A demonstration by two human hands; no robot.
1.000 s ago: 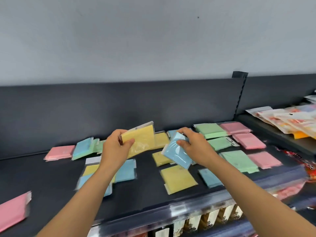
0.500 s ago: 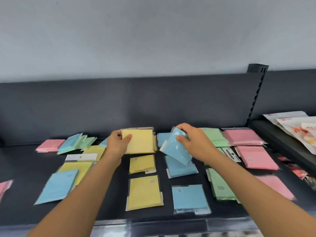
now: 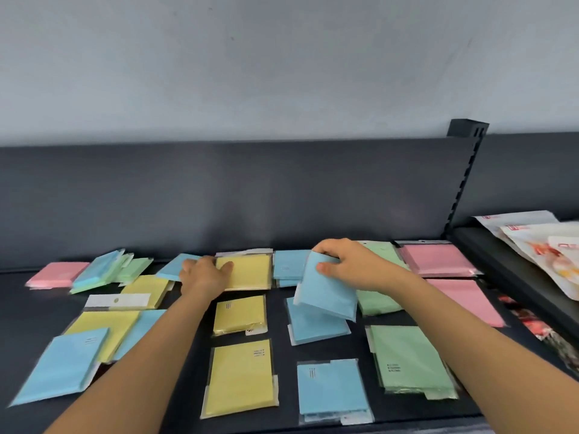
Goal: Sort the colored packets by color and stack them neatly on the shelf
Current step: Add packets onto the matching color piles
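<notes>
The thin light-blue film-wrapped packet [image 3: 329, 296] hangs tilted just above the dark shelf [image 3: 329, 351], its lower edge over a flat blue packet [image 3: 316, 328] at its 6 o'clock. The right hand [image 3: 351, 264] pinches it by the top edge, thumb on the front face and fingers behind.

At its 10 o'clock, against the back panel, lies a low pile of blue packets [image 3: 288, 267], which is probably where it belongs. To do this well, level the packet before setting it down and match its corners to the pile. Let go only once it lies flat, since slick film is likely to slide if dropped.

At 9 o'clock the left hand [image 3: 205, 275] lies on the square yellow stack [image 3: 247, 272], thumb on top. I cannot tell whether its fingers grasp a packet or only press.

Pale green packets [image 3: 376, 303] sit close at 3 o'clock, so keep the blue edge off them. A mixed blue-and-green heap [image 3: 103, 270] far out at 9 o'clock is not yet sorted.
</notes>
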